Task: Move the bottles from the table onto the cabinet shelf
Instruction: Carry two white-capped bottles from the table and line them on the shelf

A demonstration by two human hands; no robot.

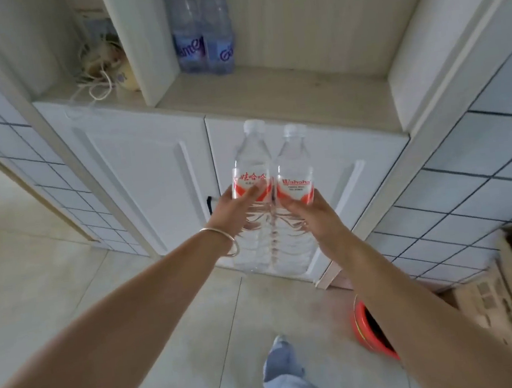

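Both of my forearms reach out from the bottom corners of the view, and between them I see a leg in pale blue jeans [283,377] over the light floor tiles [157,346]. On my left wrist sits a thin metal bangle [225,243]. My left hand [231,210] grips one clear water bottle [250,166] from its left side, the fingers curled round the red and white label with the fingertips lying on its front. My right hand [314,216] grips a second clear bottle [294,164] from its right side, the thumb lying on the lower edge of its label; I cannot tell how the other fingers lie, since they are behind the bottle. Both bottles stand upright, white caps up, side by side and touching along their length. I hold them in the air in front of the white cabinet doors [152,179], below the front edge of the open shelf [285,96].

On that shelf, at the back against the left divider, stand two bottles with purple labels [202,44], touching each other. In the compartment to the left of the divider lies a tangle of pale cord [99,71]. Low on the right, on the floor, sits a red basin [370,330], and beside it a cardboard box [494,304] near the tiled wall [483,170].
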